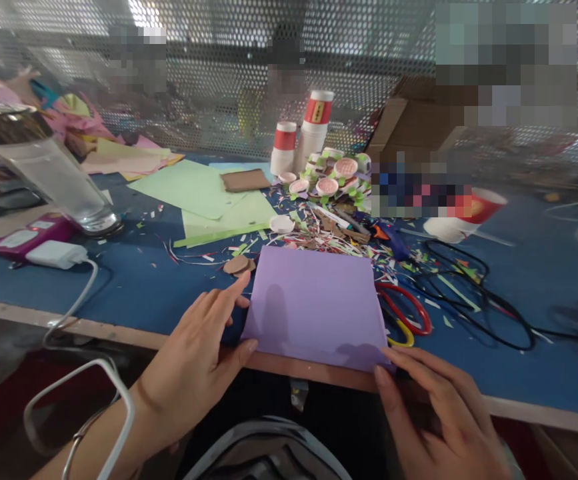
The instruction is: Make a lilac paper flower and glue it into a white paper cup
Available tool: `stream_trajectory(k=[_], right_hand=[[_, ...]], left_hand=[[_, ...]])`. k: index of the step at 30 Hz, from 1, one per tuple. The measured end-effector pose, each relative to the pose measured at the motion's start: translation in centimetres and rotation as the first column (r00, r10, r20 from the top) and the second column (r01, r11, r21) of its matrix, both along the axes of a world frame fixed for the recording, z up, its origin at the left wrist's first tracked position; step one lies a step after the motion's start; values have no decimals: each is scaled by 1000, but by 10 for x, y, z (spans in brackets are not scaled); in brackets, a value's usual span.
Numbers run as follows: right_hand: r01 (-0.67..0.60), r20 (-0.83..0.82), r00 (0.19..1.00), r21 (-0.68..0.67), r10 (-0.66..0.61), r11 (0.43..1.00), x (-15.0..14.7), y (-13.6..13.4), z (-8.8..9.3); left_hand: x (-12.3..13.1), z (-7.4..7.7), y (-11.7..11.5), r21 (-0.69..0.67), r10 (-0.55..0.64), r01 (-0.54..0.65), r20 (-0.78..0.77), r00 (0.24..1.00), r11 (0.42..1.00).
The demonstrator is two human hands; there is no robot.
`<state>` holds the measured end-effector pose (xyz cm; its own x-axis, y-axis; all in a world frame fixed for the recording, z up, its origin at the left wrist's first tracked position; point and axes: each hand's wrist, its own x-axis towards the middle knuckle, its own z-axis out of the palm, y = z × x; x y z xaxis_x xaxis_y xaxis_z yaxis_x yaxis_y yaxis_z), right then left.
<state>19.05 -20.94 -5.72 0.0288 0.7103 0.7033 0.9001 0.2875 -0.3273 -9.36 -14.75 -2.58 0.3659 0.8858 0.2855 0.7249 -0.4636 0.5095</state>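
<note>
A stack or folded piece of purple paper (316, 307) lies at the table's front edge, its near side slightly over the rim. My left hand (203, 347) is beside its left edge, fingers apart, the thumb tip at the near left corner. At the near right corner, my right hand (433, 407) has thumb and forefinger closed on the paper. Small brown cardboard discs (239, 265) lie just beyond my left fingertips. Scissors with red and yellow handles (411, 310) are partly hidden under the paper's right side.
Behind the paper are paper scraps (339, 243), a pile of small decorated cup pieces (336, 175) and stacked paper cups (313, 127). Green sheets (193, 187) lie left of them. A glass tumbler (63, 180) and purple power strip (33, 237) stand left; a black cable (513, 320) coils right.
</note>
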Motion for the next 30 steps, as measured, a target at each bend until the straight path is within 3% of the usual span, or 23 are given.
stream_trajectory(k=[6,11,13,15,17,23,25,26,28,30], right_hand=[[15,-31,999,-55,-17,998,0,1,5],[-3,-54,999,-75,-1,997,1,1,7],[-9,-58,998,-80,5,997,1,2,8],[-24,-64,998,-77,19,997,1,4,8],[-34,-61,998,-77,29,996,1,7,8],[-82,-46,996,-88,78,993,2,20,21],[-73,-84,994,-76,67,994,8,28,30],[-67,-75,995,-78,61,995,12,32,34],[-51,-51,998,-139,44,989,24,44,39],[-58,-39,998,-248,50,967,37,57,40]], left_hand=[[7,3,0,-134,67,-38,220,973,990],[18,4,2,-293,111,68,554,825,954],[19,6,4,-295,81,95,530,844,951],[18,9,6,-287,-16,133,377,926,949],[17,12,7,-292,-77,165,290,954,942],[18,25,17,-259,-34,149,402,915,955],[21,34,28,-191,59,57,550,833,980],[23,39,36,-182,114,10,654,748,983],[30,50,55,-220,186,8,844,503,976],[39,62,77,-262,240,54,936,258,963]])
